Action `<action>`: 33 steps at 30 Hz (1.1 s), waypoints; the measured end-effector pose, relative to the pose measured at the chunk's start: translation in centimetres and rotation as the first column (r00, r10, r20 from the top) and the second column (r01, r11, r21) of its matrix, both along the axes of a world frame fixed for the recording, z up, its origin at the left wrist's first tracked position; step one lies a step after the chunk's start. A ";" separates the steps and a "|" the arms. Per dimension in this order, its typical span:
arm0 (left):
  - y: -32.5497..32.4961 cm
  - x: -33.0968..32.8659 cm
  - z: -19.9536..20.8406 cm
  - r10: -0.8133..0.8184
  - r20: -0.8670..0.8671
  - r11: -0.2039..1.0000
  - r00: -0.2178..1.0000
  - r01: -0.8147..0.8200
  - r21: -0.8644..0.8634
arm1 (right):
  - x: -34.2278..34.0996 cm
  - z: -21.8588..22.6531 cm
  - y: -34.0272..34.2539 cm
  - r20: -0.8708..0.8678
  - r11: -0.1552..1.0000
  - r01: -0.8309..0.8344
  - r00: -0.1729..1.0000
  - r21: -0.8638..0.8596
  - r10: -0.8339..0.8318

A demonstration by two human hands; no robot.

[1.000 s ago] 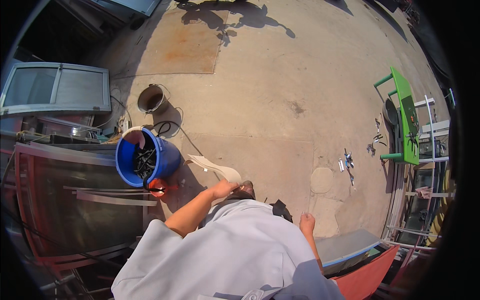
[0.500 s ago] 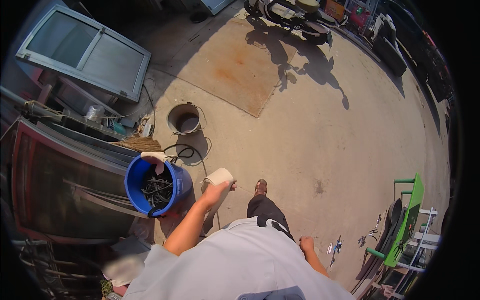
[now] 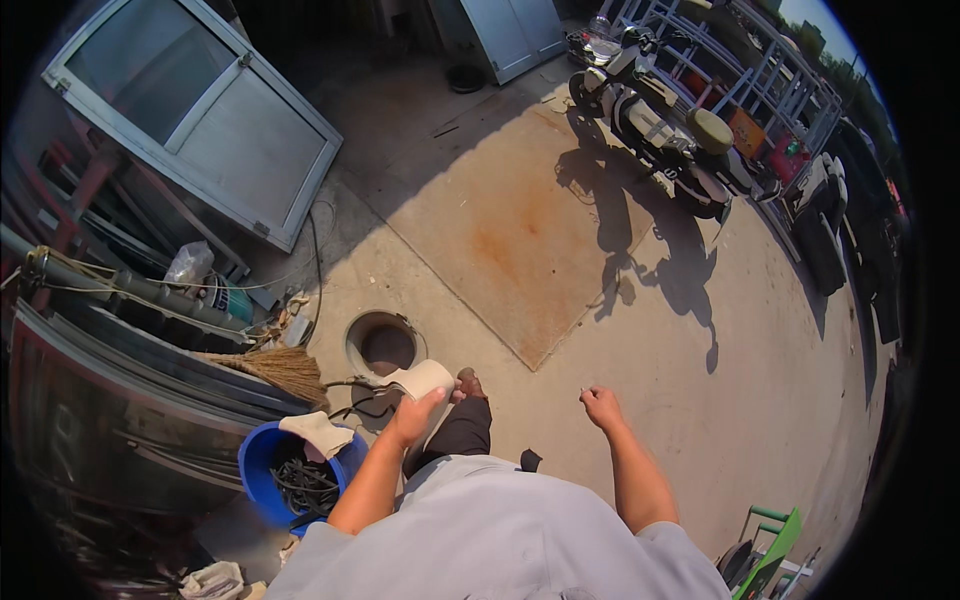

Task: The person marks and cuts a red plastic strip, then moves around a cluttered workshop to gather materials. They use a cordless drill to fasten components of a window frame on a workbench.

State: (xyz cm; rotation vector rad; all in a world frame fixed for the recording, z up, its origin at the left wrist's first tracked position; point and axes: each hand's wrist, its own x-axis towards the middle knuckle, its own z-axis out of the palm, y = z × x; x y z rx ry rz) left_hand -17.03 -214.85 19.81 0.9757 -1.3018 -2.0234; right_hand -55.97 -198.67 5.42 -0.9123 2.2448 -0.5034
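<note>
My left hand (image 3: 414, 418) is closed round a beige roll (image 3: 424, 382), a curled sheet whose exact kind I cannot make out. The roll is in front of my left forearm, above my left foot. Out to the right, clear of my body, my right hand (image 3: 602, 408) is closed with a small light thing at its fingertips, too tiny to name. Left of the roll stands a blue bucket (image 3: 256, 478) of dark cables or hoses, a pale cloth (image 3: 318, 434) draped over its rim. Just beyond the roll is a grey bucket (image 3: 418, 340).
A straw broom (image 3: 275, 370) rests beside stacked frames at left. A white-framed door (image 3: 250, 150) leans behind. A rust-stained sheet (image 3: 500, 240) covers ground ahead; a parked scooter (image 3: 650, 125) stands beyond it. A green-topped bench (image 3: 778, 560) is low at right.
I have stepped forward: the grey and blue buckets sit nearer. My right hand has swung forward from beside my hip. The left hand keeps its hold on the roll.
</note>
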 end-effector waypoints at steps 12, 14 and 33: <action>-39.1 -5.1 5.7 0.181 -0.091 0.983 0.979 -0.184 -0.023 | -6.0 -0.6 -22.5 0.269 0.895 0.022 0.950 0.446 -0.157; -46.1 -5.7 4.8 0.223 -0.072 0.972 0.972 -0.227 -0.056 | -7.2 0.5 -28.7 0.266 0.856 -0.059 0.960 0.514 -0.094; -107.4 -5.6 8.4 0.541 -0.114 0.833 0.834 -0.549 -0.066 | -12.2 5.5 -129.7 0.158 0.910 -0.412 0.897 -0.038 0.412</action>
